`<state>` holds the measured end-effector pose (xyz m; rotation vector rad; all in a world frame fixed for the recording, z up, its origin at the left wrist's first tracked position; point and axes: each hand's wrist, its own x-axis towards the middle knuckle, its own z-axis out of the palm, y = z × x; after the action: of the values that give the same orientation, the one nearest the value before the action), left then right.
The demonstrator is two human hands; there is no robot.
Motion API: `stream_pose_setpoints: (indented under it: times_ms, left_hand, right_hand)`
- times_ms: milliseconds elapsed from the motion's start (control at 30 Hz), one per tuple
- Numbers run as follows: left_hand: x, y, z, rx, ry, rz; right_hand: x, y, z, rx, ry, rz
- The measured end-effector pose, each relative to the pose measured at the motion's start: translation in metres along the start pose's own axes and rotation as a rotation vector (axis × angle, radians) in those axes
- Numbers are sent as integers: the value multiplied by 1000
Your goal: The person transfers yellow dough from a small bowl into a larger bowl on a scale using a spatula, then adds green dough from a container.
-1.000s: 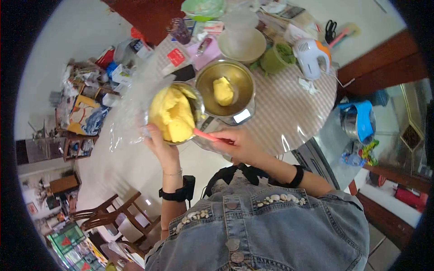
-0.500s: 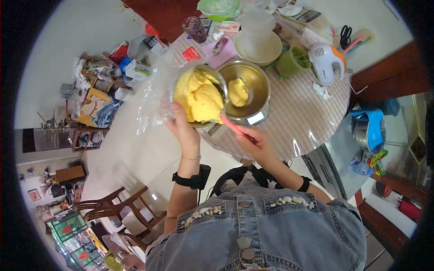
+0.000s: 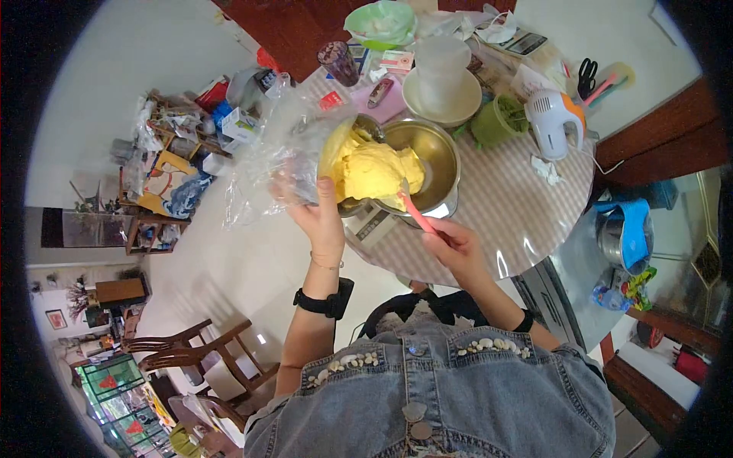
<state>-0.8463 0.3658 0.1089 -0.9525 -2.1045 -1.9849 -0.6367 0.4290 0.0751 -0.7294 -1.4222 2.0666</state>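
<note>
My left hand (image 3: 319, 217) grips a metal bowl (image 3: 369, 124) tilted to the right, its far rim partly showing. A thick, soft yellow mass (image 3: 372, 169), like paste or dough, bulges from it over a second, gold-toned metal bowl (image 3: 444, 164). Clear plastic film (image 3: 263, 164) hangs around the left hand and the tilted bowl. Closed around the handle of a pink spatula (image 3: 419, 214), my right hand (image 3: 456, 246) holds its blade against the yellow mass. The lump's lower right part covers whatever lies beneath it in the second bowl.
On the round table (image 3: 519, 221) stand a white bowl (image 3: 466, 114) with a translucent container, a green tub (image 3: 496, 122) and a white-orange hand mixer (image 3: 551, 118). Farther back are a purple glass (image 3: 337, 62) and a green bowl (image 3: 379, 24). Wooden chairs (image 3: 206, 351) stand lower left.
The held bowl has tipped further right, and the yellow mass has slid over the second bowl. The spatula and right hand have moved slightly right and down.
</note>
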Motion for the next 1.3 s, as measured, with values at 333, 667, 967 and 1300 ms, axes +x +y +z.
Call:
stream_pose_setpoints:
  times_ms: [333,667,967,1300]
  left_hand:
    - [21,6,-8,86,3,101]
    - [36,1,-9,-36,134,-66]
    - [34,20,-23,-609,148,-504]
    - [20,3,-53,-810,114,-704]
  right_hand:
    - [-5,-5,-17,77,-7,89]
    - [12,-27,-33,96,57,183]
    - [32,6,-22,-704,59,103]
    - [42,-13,-42,286,-69,656]
